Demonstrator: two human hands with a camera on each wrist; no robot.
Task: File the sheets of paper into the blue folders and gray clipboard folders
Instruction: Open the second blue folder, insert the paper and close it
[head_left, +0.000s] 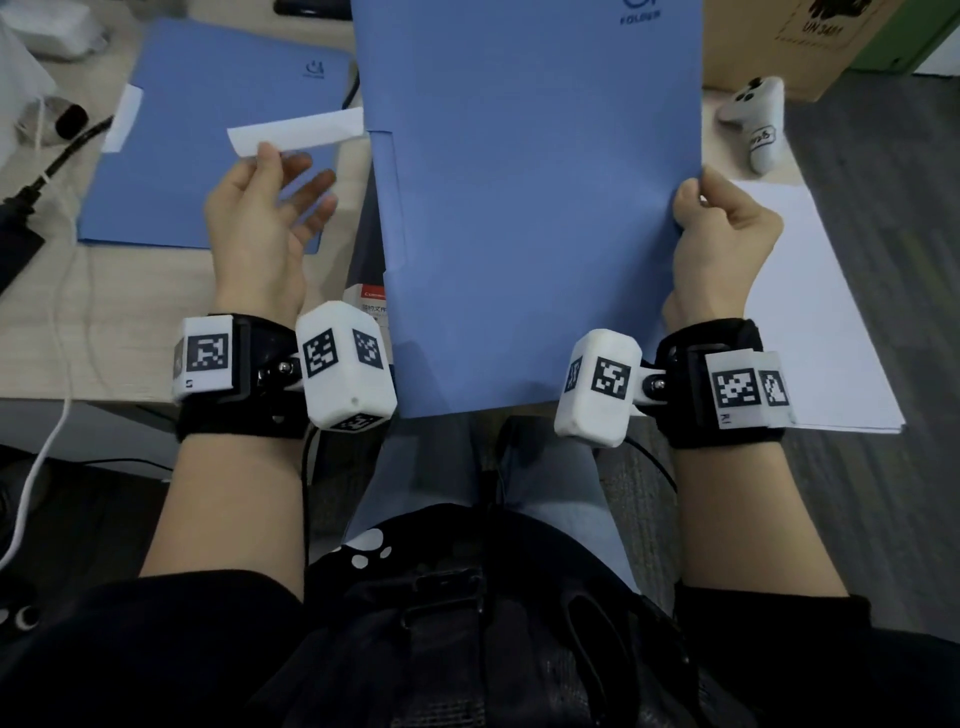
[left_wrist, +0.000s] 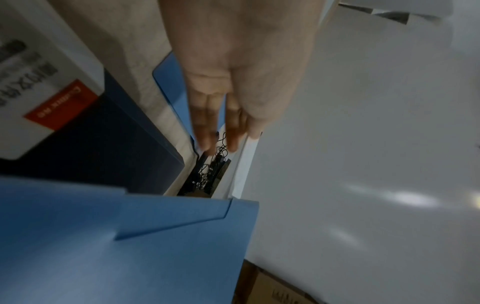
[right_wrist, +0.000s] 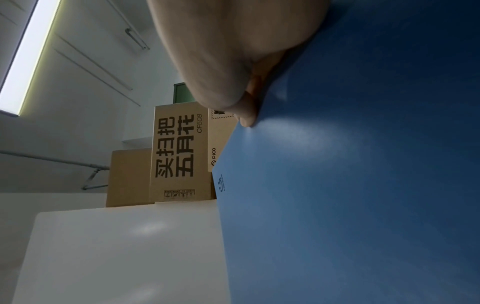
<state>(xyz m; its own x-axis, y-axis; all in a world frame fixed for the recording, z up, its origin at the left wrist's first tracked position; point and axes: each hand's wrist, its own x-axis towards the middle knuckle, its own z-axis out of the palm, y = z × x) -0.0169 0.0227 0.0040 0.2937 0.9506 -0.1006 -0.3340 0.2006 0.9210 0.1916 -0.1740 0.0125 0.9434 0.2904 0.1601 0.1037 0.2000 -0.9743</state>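
- Head view: right hand (head_left: 719, 244) grip pinches the right edge of a raised blue folder (head_left: 535, 208), thumb on the cover. Left hand (head_left: 265, 218) pinches a white paper sheet (head_left: 296, 132) at its near edge, other fingers spread loose. A second blue folder (head_left: 218, 150) lies on the table (head_left: 104, 332); a paper stack (head_left: 831, 332) lies to the right.
- Left wrist view: fingers (left_wrist: 207, 123) extended; the sheet's (left_wrist: 363, 144) pale surface runs alongside. Blurred.
- Right wrist view: thumb (right_wrist: 246, 117) pressed on the folder (right_wrist: 363, 185) edge.
- Judgement: hold the folder steady, open the cover, and feed the sheet in square to avoid creasing.
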